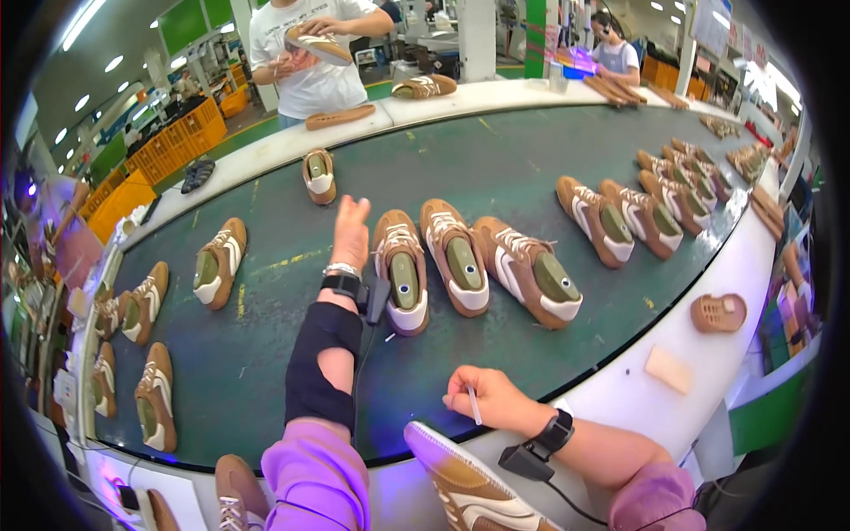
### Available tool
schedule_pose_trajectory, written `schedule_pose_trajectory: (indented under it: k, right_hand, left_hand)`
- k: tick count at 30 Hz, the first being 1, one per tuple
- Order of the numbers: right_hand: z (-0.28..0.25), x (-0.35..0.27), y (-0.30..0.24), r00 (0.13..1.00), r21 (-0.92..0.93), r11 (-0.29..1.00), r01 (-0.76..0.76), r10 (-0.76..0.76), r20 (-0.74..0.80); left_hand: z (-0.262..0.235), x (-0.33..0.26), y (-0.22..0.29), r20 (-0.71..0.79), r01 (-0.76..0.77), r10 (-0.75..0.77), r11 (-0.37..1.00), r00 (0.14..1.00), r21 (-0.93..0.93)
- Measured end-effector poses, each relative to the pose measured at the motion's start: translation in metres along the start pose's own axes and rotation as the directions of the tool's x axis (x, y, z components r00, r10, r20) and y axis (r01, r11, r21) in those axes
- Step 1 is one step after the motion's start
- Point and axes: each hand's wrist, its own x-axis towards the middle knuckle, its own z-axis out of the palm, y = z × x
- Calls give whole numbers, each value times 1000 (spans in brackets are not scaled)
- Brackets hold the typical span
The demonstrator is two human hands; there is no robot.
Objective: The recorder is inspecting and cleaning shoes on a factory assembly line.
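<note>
My left hand (351, 234) reaches out over the green belt (496, 159), fingers stretched and nothing seen in them. Just to its right stands a brown sneaker (413, 293) with white stripes and laces; I cannot tell whether they touch. Two similar sneakers, a middle one (455, 257) and a right one (529, 270), stand beside it. Near the belt's front edge, my right hand (496, 400) is closed round a thin whitish stick (474, 404). Below that hand a tilted sneaker (474, 478) shows its pale stitched sole edge.
More sneakers stand on the belt, several at the right and several at the left, including one sneaker (220, 264). A small sneaker (319, 175) is farther off. A brown sole piece (718, 313) and a beige block (668, 369) lie on the white ledge. Across the belt, a person holds a shoe (319, 44).
</note>
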Motion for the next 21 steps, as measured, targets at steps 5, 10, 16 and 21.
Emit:
schedule_pose_trajectory:
  k: [5,10,16,21]
  right_hand:
    - [-3,4,2,999,-45,998,42,-42,5]
    - [-4,4,3,990,-101,985,139,-140,2]
    - [-8,7,8,983,-157,972,173,-180,-29]
    - [-17,16,24,958,-199,948,248,-271,-97]
  left_hand:
    - [3,-67,0,241,181,-295,897,925,402]
    - [22,-114,-9,98,115,-222,777,970,619]
    - [12,-108,-1,-61,297,-296,877,953,378]
    - [11,-160,74,82,504,-514,776,854,-380]
